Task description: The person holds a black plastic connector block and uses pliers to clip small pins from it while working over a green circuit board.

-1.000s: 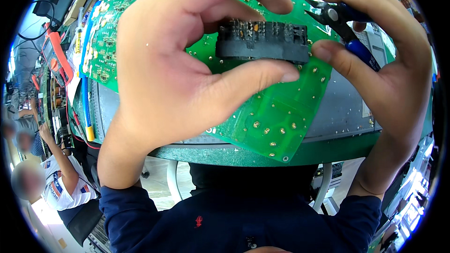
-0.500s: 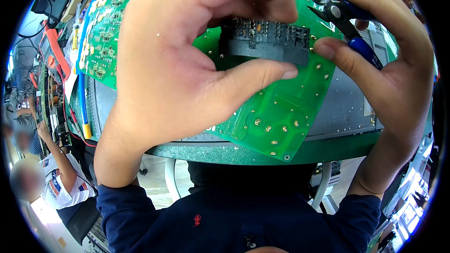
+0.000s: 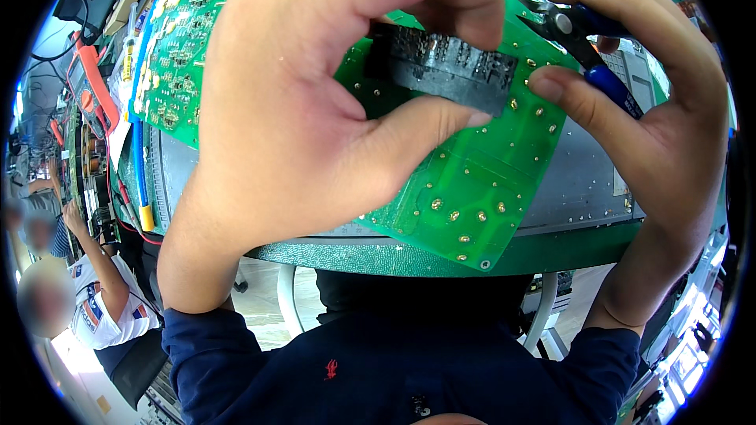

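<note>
Between the thumb and curled fingers of my left hand point(image 3: 291, 118) is a black block-shaped electronic component point(image 3: 453, 71), tilted, with rows of small contacts along its upper side. Its left end is partly hidden by the hand. My right hand point(image 3: 661, 126) holds a pair of flush cutters point(image 3: 562, 24) with blue grips. Their jaws are apart and point left, a little away from the component. Below both hands lies a large green circuit board point(image 3: 480, 181) with shiny solder joints; my left hand covers part of it.
The board rests on a grey mat point(image 3: 567, 181), its near corner over the table's green edge point(image 3: 346, 256). An orange multimeter point(image 3: 90, 94), a blue cable point(image 3: 142, 181) and a syringe point(image 3: 127, 51) are at the left. Further left, another person point(image 3: 106, 299) sits.
My left hand has shifted slightly and turned the black component, so its right end tips lower. The board has slid a little to the right. My right hand and the cutters have hardly moved.
</note>
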